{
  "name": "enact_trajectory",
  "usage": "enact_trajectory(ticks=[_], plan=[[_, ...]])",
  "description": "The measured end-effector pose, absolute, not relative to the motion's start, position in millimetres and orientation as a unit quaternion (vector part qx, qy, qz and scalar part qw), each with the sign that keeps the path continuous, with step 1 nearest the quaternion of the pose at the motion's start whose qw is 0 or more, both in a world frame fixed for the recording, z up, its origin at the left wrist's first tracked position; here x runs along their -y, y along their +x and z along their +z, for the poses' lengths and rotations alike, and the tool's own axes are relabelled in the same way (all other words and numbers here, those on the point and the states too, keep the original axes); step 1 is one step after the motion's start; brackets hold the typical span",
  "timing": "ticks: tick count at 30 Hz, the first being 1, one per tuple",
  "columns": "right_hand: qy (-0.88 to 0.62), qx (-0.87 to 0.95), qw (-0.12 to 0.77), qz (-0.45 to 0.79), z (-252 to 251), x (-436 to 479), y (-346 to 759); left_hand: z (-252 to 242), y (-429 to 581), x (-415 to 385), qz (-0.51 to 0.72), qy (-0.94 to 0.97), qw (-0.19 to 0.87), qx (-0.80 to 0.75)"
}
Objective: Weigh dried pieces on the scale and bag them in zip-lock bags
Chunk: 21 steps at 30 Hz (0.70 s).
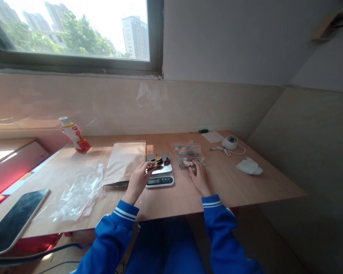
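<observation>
A small digital scale (pixel 160 176) sits at the middle of the wooden table (pixel 188 194), with dark dried pieces (pixel 161 160) on its metal platform. My left hand (pixel 139 177) is at the scale's left edge, fingers pinched on a thin dark piece over the platform. My right hand (pixel 199 176) rests flat, fingers stretched, on the near end of a pile of small filled zip bags (pixel 188 152) just right of the scale. Both arms wear blue sleeves with white stripes.
A brown paper pouch (pixel 124 161) lies left of the scale, with empty clear zip bags (pixel 77 192) beside it. A red-and-white bottle (pixel 74 135) leans at the back left. A phone (pixel 15 219) lies near left. A white round device (pixel 229 142), crumpled tissue (pixel 249 166) and paper (pixel 213 136) are at right.
</observation>
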State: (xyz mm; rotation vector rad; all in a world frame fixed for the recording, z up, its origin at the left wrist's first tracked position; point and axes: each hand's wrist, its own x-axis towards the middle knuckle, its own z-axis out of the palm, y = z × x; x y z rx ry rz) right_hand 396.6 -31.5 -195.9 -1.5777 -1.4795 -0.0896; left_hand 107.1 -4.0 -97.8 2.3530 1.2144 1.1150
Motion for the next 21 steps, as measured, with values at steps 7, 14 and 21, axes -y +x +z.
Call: enact_trajectory(ticks=[7,14,21], plan=[[-0.645,0.604,0.466,-0.036,-195,32,396,-104,134,-10,0.296,0.871,0.065,-0.387],[-0.649,0.602,0.464,-0.035,-196,31,397,-115,144,-10,0.287,0.883,0.049,-0.368],[-0.65,0.601,0.464,-0.035,-196,31,396,-120,145,-10,0.3,0.886,0.049,-0.351]])
